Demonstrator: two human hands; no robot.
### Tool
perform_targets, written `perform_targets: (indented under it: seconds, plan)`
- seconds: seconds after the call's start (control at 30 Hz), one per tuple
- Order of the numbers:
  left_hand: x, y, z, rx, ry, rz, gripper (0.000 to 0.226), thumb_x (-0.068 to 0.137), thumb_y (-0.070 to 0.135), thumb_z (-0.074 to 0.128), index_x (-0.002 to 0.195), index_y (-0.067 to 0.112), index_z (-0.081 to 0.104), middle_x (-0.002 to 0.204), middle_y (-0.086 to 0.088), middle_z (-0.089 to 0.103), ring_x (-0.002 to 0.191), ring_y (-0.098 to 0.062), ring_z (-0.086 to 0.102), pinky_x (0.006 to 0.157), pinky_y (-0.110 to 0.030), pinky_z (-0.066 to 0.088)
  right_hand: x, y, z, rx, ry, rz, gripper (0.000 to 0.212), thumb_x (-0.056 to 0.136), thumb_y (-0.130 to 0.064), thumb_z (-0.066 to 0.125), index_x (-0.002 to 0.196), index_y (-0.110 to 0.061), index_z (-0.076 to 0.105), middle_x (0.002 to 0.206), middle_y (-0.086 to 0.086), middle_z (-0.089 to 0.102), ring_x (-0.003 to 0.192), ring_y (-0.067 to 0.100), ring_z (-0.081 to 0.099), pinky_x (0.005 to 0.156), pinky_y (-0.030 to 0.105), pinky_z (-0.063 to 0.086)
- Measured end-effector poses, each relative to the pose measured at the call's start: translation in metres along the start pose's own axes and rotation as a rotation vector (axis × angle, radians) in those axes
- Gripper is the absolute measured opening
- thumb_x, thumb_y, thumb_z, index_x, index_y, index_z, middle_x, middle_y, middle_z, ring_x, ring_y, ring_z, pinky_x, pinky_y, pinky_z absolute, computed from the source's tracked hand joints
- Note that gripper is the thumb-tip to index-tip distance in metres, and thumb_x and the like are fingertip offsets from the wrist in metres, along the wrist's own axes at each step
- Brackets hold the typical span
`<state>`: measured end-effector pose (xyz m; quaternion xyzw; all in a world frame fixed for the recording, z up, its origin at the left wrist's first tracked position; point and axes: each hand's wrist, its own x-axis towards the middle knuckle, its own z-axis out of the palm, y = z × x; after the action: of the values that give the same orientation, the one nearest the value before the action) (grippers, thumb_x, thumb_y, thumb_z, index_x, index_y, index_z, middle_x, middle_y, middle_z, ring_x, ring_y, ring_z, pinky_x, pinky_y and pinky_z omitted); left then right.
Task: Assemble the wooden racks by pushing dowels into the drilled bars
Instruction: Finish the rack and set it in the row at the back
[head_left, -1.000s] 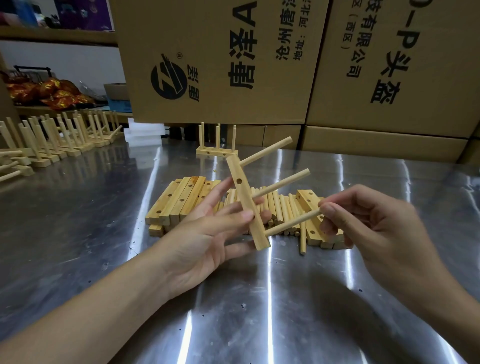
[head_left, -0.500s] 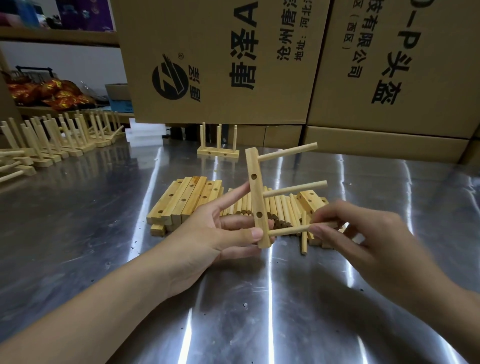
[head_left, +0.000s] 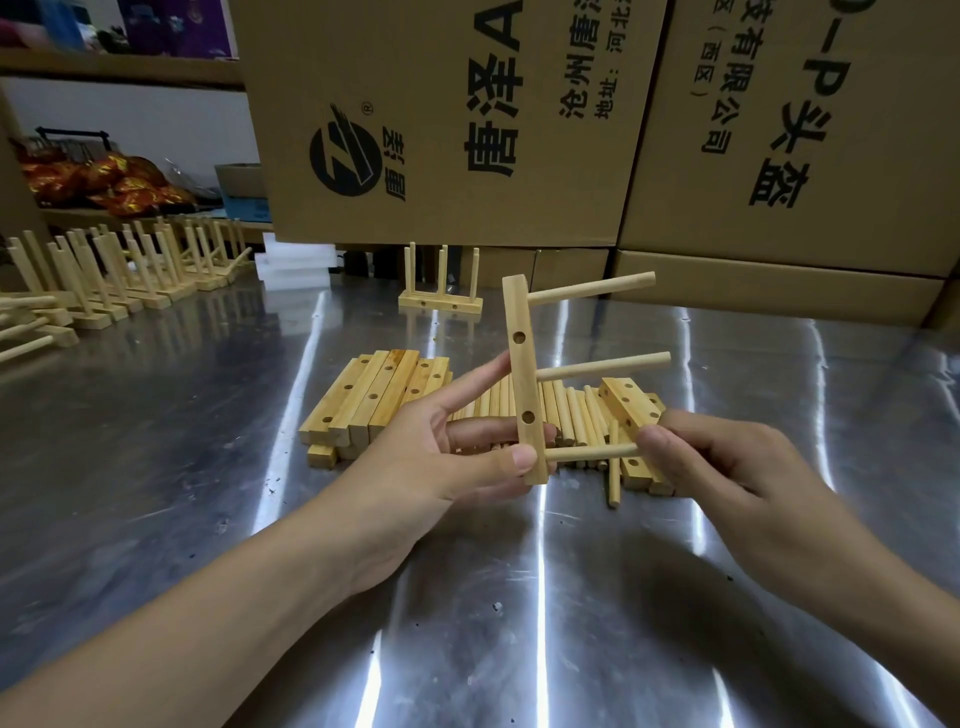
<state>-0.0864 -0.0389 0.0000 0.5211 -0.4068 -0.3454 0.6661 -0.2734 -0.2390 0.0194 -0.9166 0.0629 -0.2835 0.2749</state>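
Observation:
My left hand (head_left: 457, 457) grips a drilled wooden bar (head_left: 522, 374) near its lower end and holds it almost upright above the table. Three dowels stick out of the bar to the right: a top dowel (head_left: 592, 289), a middle dowel (head_left: 605, 365) and a bottom dowel (head_left: 589, 453). Two side holes in the bar face me. My right hand (head_left: 727, 467) pinches the outer end of the bottom dowel. Behind the hands lie a stack of drilled bars (head_left: 374, 395) and a row of loose dowels (head_left: 576, 410).
A finished rack (head_left: 440, 291) stands upright at the back of the shiny metal table (head_left: 156, 467). Several finished racks (head_left: 119, 275) line the far left. Large cardboard boxes (head_left: 452, 119) wall off the back. A single dowel (head_left: 614, 467) lies loose near my right hand.
The bar has swung from tilted to nearly upright and risen slightly. My right hand has moved in closer to the bar along the bottom dowel, which now shows less length.

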Motion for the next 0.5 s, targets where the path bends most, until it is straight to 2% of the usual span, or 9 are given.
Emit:
perform_targets:
  seconds: [0.13,0.23,0.33,0.4,0.5]
  plan:
    - [-0.0037,0.0006,0.0047,0.124,0.018,0.097,0.081,0.094,-0.001,0.076,0.142,0.061,0.053,0.128,-0.004,0.077,0.121,-0.023,0.073,0.094,-0.028,0.06,0.0017,0.0,0.0053,0.245,-0.073,0.184,0.067,0.094,-0.072,0.047,0.064,-0.013,0.037,0.059,-0.006,0.027,0.055,0.012,0.022,0.051,0.021,0.023]
    - [-0.0039,0.0024,0.0068,0.17,0.03,0.115,0.081,0.094,-0.001,0.076,0.139,0.063,0.055,0.126,-0.002,0.078,0.119,-0.021,0.074,0.094,-0.027,0.06,0.0008,0.0025,0.0059,0.338,-0.147,0.276,0.068,0.092,-0.074,0.051,0.06,-0.016,0.037,0.059,0.0,0.026,0.055,0.018,0.019,0.05,0.024,0.021]
    - [-0.0015,0.0005,0.0075,0.169,0.072,0.076,0.077,0.093,-0.001,0.075,0.145,0.05,0.05,0.123,-0.005,0.079,0.114,-0.026,0.076,0.095,-0.037,0.062,-0.0006,0.0016,0.0048,0.248,-0.121,0.181,0.062,0.096,-0.072,0.051,0.062,-0.02,0.052,0.059,-0.004,0.035,0.055,0.011,0.03,0.051,0.022,0.027]
    - [-0.0005,0.0002,0.0072,0.146,0.074,0.039,0.071,0.094,0.0,0.074,0.145,0.043,0.049,0.122,-0.007,0.079,0.112,-0.028,0.077,0.094,-0.041,0.063,-0.0019,0.0003,0.0047,0.141,-0.075,0.087,0.052,0.103,-0.064,0.053,0.073,-0.022,0.059,0.062,-0.001,0.042,0.058,0.007,0.036,0.054,0.028,0.03]
    - [-0.0011,0.0001,0.0059,0.101,0.032,-0.012,0.06,0.097,0.003,0.072,0.141,0.037,0.051,0.124,-0.007,0.078,0.114,-0.03,0.076,0.094,-0.04,0.063,-0.0054,-0.0017,0.0058,0.067,-0.021,0.006,0.042,0.108,-0.053,0.052,0.079,-0.023,0.057,0.063,-0.004,0.045,0.058,0.007,0.038,0.053,0.024,0.03]
